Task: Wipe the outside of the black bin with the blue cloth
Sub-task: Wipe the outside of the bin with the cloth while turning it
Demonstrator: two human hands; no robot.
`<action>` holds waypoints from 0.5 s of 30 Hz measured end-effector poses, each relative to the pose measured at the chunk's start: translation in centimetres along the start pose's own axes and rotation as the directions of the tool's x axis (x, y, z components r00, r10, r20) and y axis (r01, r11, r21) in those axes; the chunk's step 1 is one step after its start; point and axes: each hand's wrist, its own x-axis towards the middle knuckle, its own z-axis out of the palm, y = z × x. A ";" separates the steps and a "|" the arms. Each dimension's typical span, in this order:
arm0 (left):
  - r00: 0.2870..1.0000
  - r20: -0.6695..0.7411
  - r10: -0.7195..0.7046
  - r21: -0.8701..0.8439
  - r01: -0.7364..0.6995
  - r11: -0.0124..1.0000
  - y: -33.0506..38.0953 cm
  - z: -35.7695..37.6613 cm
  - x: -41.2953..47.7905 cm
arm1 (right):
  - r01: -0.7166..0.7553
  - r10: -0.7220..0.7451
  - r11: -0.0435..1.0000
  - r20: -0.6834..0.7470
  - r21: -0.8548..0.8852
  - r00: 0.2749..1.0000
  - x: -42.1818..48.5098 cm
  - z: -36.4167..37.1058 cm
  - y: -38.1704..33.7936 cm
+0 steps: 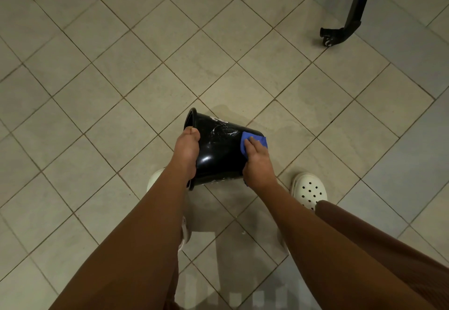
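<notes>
Item: black bin, round, tapered, glossy plastic, lying on its side in the air between the two hands, mouth to the person's left, base to the right, above the tiled floor and just ahead of a white clog. Whether any part touches the floor cannot be told. Condition: whitish scuffs and smears on the upper wall, with a bright highlight lower down. Holding: left hand clamped on the rim at the mouth, its fingers curled over the lip. Right hand lies on the wall near the base, fingers together and flat, pressing the blue cloth against the plastic. Handling, by judgement: light and empty, since one hand at the rim steadies it; stiff enough to take wiping pressure, though a thin wall may flex a little; the shiny surface looks slick, more so if damp. Best hold is the rolled rim, which gives the fingers an edge; the smooth wall offers none. The cloth is soft and folded small, so it will follow the curve. Also present: a black frame leg with a castor, well apart at the far right of the floor.
</notes>
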 end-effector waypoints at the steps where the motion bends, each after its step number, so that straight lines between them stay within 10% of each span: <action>1: 1.000 0.002 -0.004 0.007 0.004 1.000 0.1 0.1 0.0 | -0.001 0.001 1.000 0.009 -0.005 1.000 -0.1 0.1 0.2; 15: 0.995 0.017 0.097 0.079 -0.098 0.992 0.0 0.8 -0.8 | 0.247 -0.235 0.966 0.137 -0.077 0.962 -0.2 0.3 -1.0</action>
